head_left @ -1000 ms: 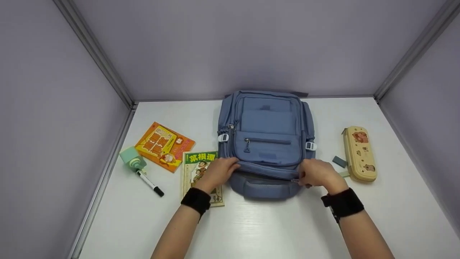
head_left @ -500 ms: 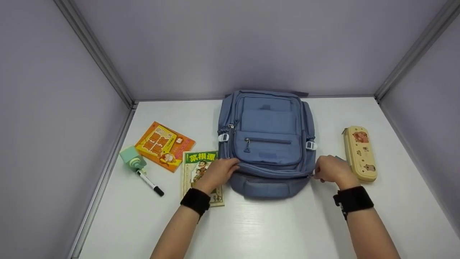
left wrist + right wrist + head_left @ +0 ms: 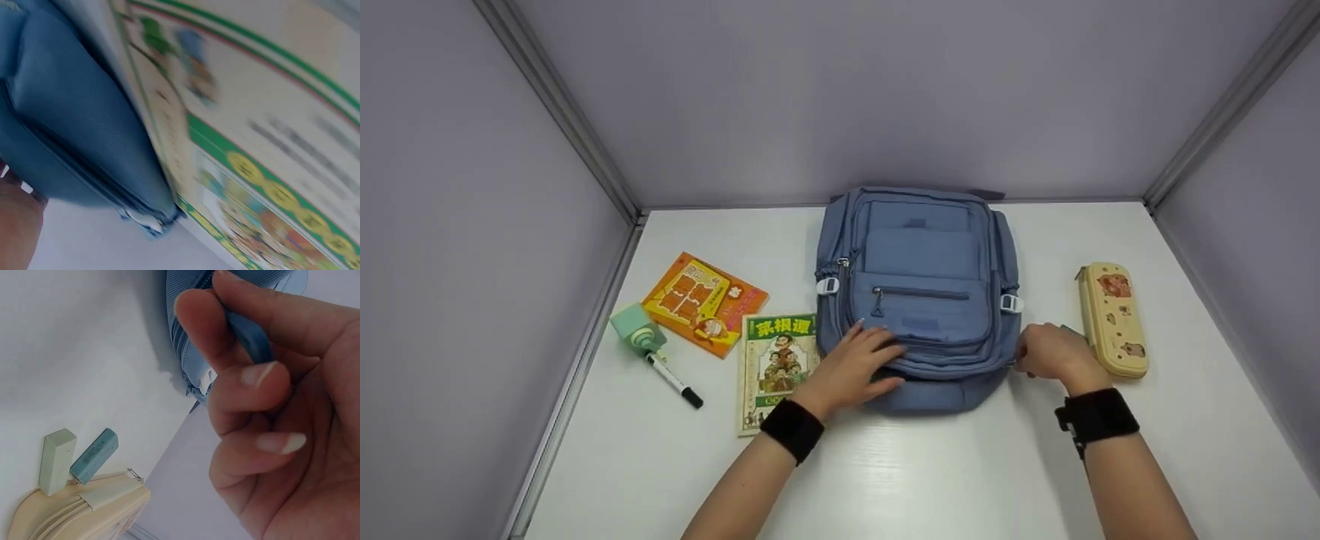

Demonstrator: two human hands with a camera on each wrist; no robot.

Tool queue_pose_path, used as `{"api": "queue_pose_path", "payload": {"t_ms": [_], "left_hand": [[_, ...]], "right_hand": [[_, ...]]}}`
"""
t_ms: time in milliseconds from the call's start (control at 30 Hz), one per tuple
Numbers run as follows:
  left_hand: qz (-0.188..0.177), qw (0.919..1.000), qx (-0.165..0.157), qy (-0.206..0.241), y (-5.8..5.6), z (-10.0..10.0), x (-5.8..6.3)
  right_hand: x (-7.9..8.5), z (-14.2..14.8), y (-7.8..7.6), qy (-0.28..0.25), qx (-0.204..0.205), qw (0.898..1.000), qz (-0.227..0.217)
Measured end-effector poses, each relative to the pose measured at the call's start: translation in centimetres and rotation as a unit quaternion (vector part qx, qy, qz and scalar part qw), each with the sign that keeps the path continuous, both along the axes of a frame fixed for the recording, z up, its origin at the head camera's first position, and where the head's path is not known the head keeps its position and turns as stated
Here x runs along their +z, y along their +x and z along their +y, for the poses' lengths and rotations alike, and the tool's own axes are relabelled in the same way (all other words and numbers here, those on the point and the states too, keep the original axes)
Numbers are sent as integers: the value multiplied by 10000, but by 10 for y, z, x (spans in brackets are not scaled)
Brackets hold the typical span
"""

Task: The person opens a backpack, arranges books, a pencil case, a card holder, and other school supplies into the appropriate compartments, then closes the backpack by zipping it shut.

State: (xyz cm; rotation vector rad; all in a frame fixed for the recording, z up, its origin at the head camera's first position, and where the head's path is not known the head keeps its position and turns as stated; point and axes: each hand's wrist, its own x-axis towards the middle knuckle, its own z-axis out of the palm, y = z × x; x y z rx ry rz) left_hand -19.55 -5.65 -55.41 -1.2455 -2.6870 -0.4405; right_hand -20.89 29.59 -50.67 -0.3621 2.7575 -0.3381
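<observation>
A blue backpack (image 3: 926,255) lies front side up on the white table, its main zipper running along the near edge. Between thumb and curled fingers, my right hand (image 3: 1054,352) pinches the blue zipper pull (image 3: 247,334) at the bag's near right corner. My left hand (image 3: 851,375) rests with spread fingers on the near left part of the bag, over the zipped edge. Under the left wrist lies a green and cream comic book (image 3: 780,367), partly covered. In the left wrist view only a bit of the left hand (image 3: 19,219) shows, beside the blue fabric.
To the right lies a yellow pencil case (image 3: 1116,322), with a pale green block (image 3: 57,461) and a teal block (image 3: 94,455) beside it. On the left are an orange booklet (image 3: 705,304), a mint-green item (image 3: 639,330) and a black-capped marker (image 3: 675,382). Grey walls (image 3: 840,105) enclose the table.
My right hand has moved right with the zipper pull to the bag's corner, and the gap along the near edge has narrowed. My left hand has let go of the edge and spread over it.
</observation>
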Motion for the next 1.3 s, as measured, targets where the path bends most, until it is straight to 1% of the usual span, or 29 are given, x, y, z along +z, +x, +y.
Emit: {"api": "queue_pose_path", "payload": {"t_ms": [133,233,367,600,800,967,1100,1300], "left_hand": [[-61,9995,168,-249,3,14,1],[-263,9985,284,-389,4,19,2],[-538,9969,298,-484,3,21,3],[-804,9948,332,-522,2,22,5],[-953,9940,301,-447,2,22,4],[-1064,9935,223,-341,2,20,5],[-1220,9920,164,-285,1,19,6],[-1455,9892,82,-122,0,18,6]], "right_hand": [[-1,1,-1,-32,-18,10000,-7],[-2,3,-2,-14,-43,10000,49],[-2,7,-5,155,-171,9996,157],[-7,16,-10,429,-415,9977,336],[-17,21,-16,527,-689,9946,569],[-24,21,-23,475,-1004,9914,695],[-28,19,-30,470,-1245,9877,822],[-36,19,-40,488,-1458,9826,1040]]}}
